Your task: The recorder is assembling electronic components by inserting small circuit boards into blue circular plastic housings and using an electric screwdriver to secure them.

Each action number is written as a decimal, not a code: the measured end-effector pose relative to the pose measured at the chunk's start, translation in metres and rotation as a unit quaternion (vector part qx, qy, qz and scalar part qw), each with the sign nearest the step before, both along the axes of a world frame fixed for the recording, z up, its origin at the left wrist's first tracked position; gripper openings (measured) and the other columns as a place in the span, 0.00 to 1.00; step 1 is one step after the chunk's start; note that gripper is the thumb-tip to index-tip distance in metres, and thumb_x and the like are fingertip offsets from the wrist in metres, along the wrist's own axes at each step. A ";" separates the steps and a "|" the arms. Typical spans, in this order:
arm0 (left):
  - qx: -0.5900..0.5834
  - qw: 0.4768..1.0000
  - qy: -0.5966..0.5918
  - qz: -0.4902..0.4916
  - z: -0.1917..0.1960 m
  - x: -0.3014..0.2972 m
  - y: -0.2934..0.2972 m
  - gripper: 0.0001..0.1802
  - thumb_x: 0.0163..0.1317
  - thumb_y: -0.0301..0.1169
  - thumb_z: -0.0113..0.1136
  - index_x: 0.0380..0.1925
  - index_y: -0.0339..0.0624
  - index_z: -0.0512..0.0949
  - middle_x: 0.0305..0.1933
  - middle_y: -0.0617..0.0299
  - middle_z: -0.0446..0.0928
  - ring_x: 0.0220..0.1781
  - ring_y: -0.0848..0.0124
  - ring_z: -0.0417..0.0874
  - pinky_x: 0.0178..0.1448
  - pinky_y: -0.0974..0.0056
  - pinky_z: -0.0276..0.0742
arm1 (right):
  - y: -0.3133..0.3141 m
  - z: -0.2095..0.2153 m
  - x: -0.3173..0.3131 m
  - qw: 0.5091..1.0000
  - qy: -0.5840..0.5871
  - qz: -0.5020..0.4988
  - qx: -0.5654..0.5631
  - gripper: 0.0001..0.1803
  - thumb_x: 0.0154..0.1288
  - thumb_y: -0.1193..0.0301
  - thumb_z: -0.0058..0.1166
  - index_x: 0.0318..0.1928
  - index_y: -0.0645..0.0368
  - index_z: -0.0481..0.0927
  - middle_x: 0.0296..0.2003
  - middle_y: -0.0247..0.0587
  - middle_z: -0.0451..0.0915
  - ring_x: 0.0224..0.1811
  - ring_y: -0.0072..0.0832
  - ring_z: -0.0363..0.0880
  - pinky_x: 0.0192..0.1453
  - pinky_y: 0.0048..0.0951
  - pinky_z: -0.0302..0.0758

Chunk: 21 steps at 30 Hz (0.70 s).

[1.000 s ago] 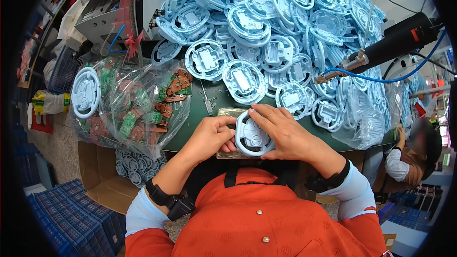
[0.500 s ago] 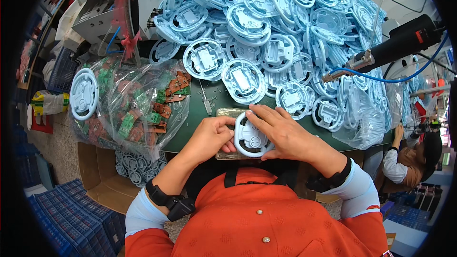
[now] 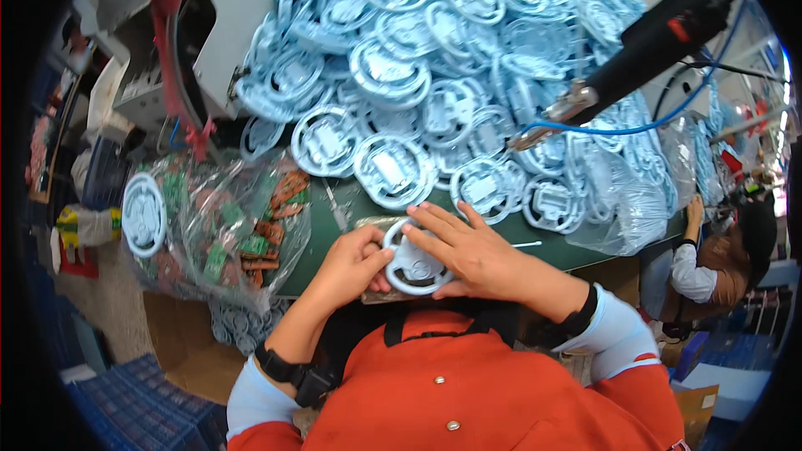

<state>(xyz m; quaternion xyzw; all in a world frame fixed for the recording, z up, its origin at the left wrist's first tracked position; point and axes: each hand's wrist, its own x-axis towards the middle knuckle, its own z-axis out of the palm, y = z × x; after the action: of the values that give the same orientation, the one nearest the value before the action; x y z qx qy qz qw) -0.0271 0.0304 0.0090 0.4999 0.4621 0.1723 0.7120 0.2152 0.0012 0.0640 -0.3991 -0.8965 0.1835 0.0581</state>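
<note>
A light blue plastic toy steering wheel (image 3: 415, 266) lies over a gold-brown block (image 3: 380, 222) at the table's near edge. My left hand (image 3: 352, 266) grips its left rim, thumb and fingers closed. My right hand (image 3: 476, 255) lies over the wheel's upper right side, fingers stretched across it and thumb at the lower rim. A small screwdriver-like tool (image 3: 336, 207) with a thin shaft rests on the green table beyond my left hand, small screws near it. Right of my right hand, a thin white stick (image 3: 526, 244) shows on the table.
A tall heap of blue wheel shells (image 3: 393, 75) fills the far side. A black power screwdriver (image 3: 643, 50) with a blue hose hangs at right. At left, a clear bag (image 3: 225, 225) holds green and brown circuit boards, another wheel (image 3: 144, 214) on it. A co-worker (image 3: 727, 259) sits at right.
The whole view has shifted, the heap and screwdriver appearing further left. Both hands stay on the wheel, which looks slightly turned. The white stick beside my right hand has come into sight.
</note>
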 end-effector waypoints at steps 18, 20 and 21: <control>0.697 0.703 0.122 -0.072 -0.015 -0.008 -0.022 0.20 0.52 0.23 0.66 0.46 0.33 0.75 0.56 0.41 0.76 0.57 0.46 0.79 0.61 0.46 0.75 | 0.066 0.137 0.033 0.781 0.607 -0.124 0.077 0.30 0.63 0.80 0.54 0.65 0.72 0.64 0.38 0.43 0.77 0.32 0.35 0.84 0.40 0.35 0.83; 0.674 0.725 0.123 -0.068 -0.007 -0.003 -0.027 0.24 0.50 0.25 0.69 0.49 0.34 0.75 0.57 0.42 0.76 0.58 0.46 0.78 0.63 0.45 0.74 | 0.064 0.135 0.014 0.772 0.619 -0.129 0.061 0.29 0.64 0.78 0.55 0.64 0.71 0.64 0.35 0.43 0.76 0.29 0.33 0.82 0.36 0.33 0.82; 0.652 0.746 0.123 -0.062 -0.002 0.002 -0.028 0.28 0.49 0.27 0.72 0.51 0.34 0.74 0.58 0.43 0.75 0.60 0.47 0.77 0.64 0.45 0.72 | 0.061 0.133 0.006 0.768 0.624 -0.136 0.050 0.29 0.64 0.78 0.55 0.64 0.70 0.65 0.33 0.43 0.76 0.29 0.32 0.82 0.35 0.33 0.81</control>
<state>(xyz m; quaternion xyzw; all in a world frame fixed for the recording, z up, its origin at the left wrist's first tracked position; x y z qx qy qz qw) -0.0253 0.0027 0.0069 0.8868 0.2886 0.3238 0.1592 0.2212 0.0622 0.1972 -0.3107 -0.6071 0.3368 0.6491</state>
